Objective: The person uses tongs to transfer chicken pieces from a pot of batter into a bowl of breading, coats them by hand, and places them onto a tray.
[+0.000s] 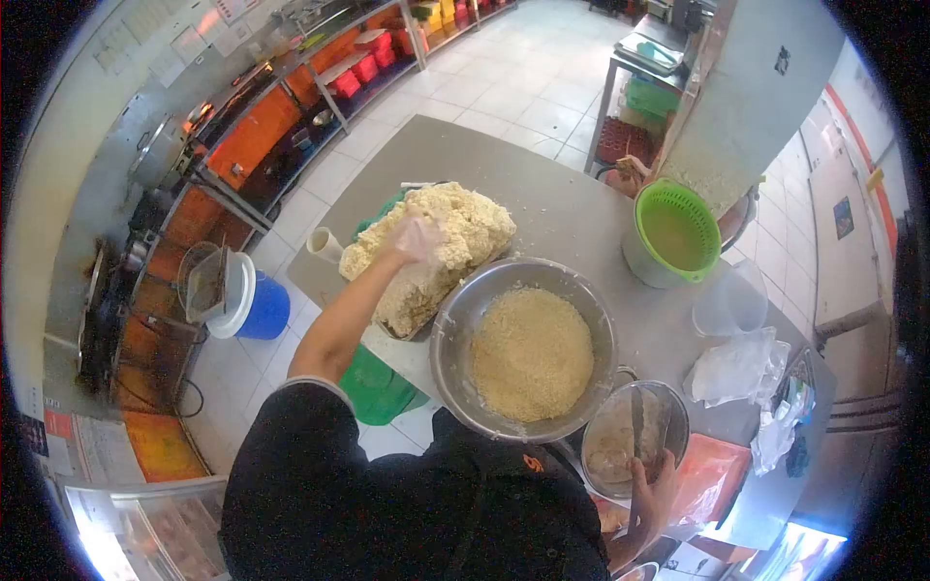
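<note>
My left hand, in a thin clear glove, rests on a big pale yellow crumbly mound piled on a tray at the table's left side. Right beside it stands a large steel bowl filled with fine yellowish crumbs. My right hand grips the handle of a knife whose blade lies over a smaller steel bowl holding pale brownish pieces.
A green colander sits on a grey bucket at the right. A clear plastic jug and crumpled plastic bags lie nearby. A blue bucket with a white lid stands on the tiled floor left of the grey table.
</note>
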Action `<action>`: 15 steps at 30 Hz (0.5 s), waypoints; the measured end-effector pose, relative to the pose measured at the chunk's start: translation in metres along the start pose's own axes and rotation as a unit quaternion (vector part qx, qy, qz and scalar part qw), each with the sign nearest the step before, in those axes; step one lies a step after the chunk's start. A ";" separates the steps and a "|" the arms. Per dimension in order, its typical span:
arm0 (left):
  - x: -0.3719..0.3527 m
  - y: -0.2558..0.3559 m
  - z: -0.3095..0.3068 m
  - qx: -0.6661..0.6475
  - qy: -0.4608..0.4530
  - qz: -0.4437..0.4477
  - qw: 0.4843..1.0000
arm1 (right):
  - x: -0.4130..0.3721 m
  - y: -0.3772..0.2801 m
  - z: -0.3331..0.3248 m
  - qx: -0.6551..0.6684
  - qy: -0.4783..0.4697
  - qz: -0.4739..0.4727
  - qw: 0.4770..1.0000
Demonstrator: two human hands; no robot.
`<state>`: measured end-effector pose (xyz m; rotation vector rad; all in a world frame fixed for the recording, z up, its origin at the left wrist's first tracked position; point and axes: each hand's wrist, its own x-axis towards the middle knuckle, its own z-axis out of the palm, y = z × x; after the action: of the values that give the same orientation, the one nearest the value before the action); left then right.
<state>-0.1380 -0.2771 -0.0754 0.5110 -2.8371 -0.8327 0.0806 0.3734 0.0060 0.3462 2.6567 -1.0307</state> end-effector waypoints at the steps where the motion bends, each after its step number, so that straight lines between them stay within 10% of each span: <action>1: -0.007 0.032 -0.017 0.094 0.000 0.030 0.995 | -0.003 -0.002 -0.003 0.004 -0.002 0.004 1.000; 3: -0.022 0.065 -0.028 0.277 0.004 0.079 0.958 | -0.007 0.008 0.001 -0.031 0.045 -0.003 0.999; 6: -0.025 0.069 0.022 0.215 0.147 0.067 0.963 | 0.000 0.010 0.000 -0.049 0.030 -0.007 0.998; 9: -0.046 0.091 0.019 0.274 0.008 -0.039 0.961 | 0.001 0.014 0.000 -0.040 -0.005 -0.014 0.999; 15: -0.052 0.100 0.020 0.218 0.092 0.016 0.971 | -0.014 0.013 -0.005 -0.029 0.039 -0.001 0.999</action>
<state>-0.1226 -0.1698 -0.0397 0.5559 -2.8392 -0.1348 0.0974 0.3846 0.0063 0.3794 2.7492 -0.9569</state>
